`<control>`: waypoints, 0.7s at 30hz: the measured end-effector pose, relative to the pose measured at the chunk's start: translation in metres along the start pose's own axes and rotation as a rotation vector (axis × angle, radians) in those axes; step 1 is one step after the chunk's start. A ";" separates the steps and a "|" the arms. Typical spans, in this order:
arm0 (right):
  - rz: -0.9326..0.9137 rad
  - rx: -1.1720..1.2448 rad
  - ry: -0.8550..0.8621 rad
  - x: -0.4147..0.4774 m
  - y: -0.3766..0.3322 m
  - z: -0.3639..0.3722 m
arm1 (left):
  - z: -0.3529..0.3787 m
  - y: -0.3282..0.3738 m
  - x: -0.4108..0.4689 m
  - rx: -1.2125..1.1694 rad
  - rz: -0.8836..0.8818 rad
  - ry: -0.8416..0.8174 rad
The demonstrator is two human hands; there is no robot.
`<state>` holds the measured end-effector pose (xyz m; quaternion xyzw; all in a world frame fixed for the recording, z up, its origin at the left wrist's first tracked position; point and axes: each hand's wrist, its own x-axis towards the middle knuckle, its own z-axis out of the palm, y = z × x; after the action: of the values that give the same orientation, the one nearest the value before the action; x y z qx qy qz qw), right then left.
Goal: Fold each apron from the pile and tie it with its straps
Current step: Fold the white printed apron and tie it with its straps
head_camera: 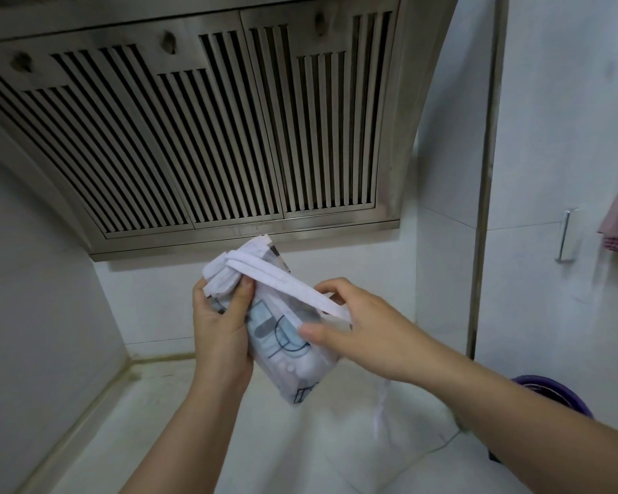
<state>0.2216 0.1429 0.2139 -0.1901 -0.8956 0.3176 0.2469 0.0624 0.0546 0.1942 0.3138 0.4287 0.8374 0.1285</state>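
Already folded into a tight bundle, the apron (282, 347) is held in the air just below the front lip of the range hood (193, 119). The left hand (222, 326) grips the bundle's end nearest the hood, fingers and thumb curled round the gathered white layers. The right hand (361, 333) has its fingers curled over the white strap (286, 283), drawing it taut across the bundle, and a loose tail hangs under that wrist. I judge this the tying step, with the fold done. Next the strap likely needs carrying round the back and knotting or tucking, with tension held so the layers do not spring open
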 end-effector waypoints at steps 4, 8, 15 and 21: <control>0.062 -0.001 -0.018 0.005 0.008 0.012 | 0.015 0.001 -0.013 -0.102 -0.057 0.032; 0.054 0.039 -0.122 0.008 0.012 -0.008 | 0.004 -0.011 -0.016 -0.223 -0.235 -0.091; 0.002 -0.284 -0.234 0.007 0.018 -0.042 | -0.032 0.032 0.007 0.774 -0.403 -0.641; -0.125 -0.577 -0.358 -0.003 0.008 -0.030 | 0.005 0.048 -0.014 1.955 0.264 -0.978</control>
<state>0.2424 0.1617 0.2276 -0.1381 -0.9875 0.0638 0.0407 0.0791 0.0224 0.2292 0.6212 0.7727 -0.0707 -0.1098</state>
